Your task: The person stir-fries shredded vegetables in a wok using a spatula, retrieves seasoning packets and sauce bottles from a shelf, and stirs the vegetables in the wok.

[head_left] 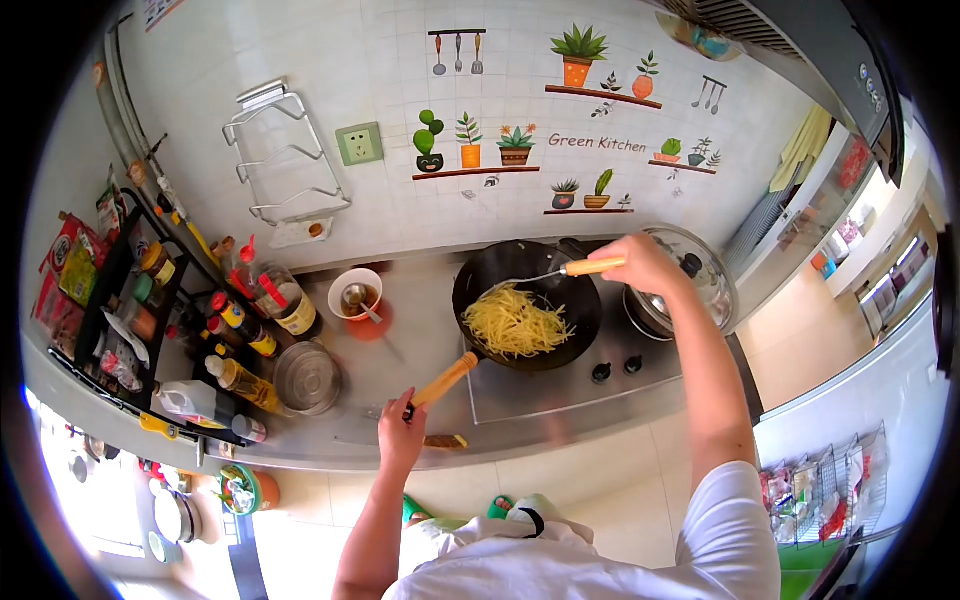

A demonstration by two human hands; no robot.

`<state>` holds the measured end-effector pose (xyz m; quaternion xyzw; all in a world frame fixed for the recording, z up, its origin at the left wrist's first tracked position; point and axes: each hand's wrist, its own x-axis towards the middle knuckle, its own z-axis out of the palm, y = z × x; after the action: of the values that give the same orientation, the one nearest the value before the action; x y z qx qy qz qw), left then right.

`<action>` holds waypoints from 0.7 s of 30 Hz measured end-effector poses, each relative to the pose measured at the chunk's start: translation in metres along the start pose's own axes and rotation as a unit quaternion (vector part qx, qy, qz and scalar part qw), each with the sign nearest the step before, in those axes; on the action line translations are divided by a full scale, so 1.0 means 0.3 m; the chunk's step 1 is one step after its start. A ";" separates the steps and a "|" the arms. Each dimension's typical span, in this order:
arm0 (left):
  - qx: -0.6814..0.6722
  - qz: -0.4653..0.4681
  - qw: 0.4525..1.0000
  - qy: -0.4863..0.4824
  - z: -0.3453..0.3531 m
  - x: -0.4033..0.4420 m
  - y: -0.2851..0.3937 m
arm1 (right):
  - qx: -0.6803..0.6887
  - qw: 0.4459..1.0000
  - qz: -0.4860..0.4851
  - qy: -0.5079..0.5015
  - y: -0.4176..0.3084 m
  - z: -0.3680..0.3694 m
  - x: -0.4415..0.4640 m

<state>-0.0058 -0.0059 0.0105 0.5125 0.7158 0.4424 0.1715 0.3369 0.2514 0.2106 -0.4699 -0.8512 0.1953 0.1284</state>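
Note:
A black wok (583, 325) sits on the stove, holding a heap of yellow shredded food (517, 321). My left hand (401, 432) is closed around the end of the wok's wooden handle (446, 380). Above the wok's right side, my right hand (648, 264) grips the wooden handle of a metal spatula (595, 266). The spatula's metal shaft slopes down to the left, and its tip reaches the upper left edge of the shreds.
Right of the wok stands a pot with a glass lid (705, 270). A white bowl (355, 294) with a spoon, a metal basin (307, 378) and several bottles (290, 305) are at the left. Behind the wok rises a tiled wall (380, 220).

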 end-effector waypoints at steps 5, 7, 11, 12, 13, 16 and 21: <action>-0.002 -0.013 1.000 -0.004 0.002 0.000 0.001 | -0.065 0.994 -0.079 0.030 -0.065 -0.110 -0.173; -0.007 -0.003 1.000 0.000 0.007 0.003 -0.004 | -0.088 0.991 -0.097 0.040 -0.076 -0.134 -0.233; -0.001 0.002 1.000 0.000 0.000 0.002 -0.009 | -0.117 0.985 -0.099 0.078 -0.135 -0.163 -0.352; 0.006 0.006 1.000 -0.004 -0.001 0.002 -0.009 | -0.118 0.986 -0.082 0.079 -0.156 -0.164 -0.381; 0.006 0.006 1.000 -0.005 -0.002 0.002 -0.007 | -0.118 0.986 -0.082 0.079 -0.171 -0.152 -0.399; 0.007 0.004 1.000 -0.005 -0.003 0.003 -0.001 | -0.139 0.982 -0.093 0.089 -0.235 -0.085 -0.422; -0.007 -0.008 1.000 -0.007 -0.004 0.002 -0.001 | -0.159 0.977 -0.082 0.116 -0.198 0.093 -0.340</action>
<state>-0.0071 -0.0059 0.0110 0.5089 0.7152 0.4423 0.1839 0.3347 0.1301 0.2091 -0.4325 -0.8863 -0.0091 0.1654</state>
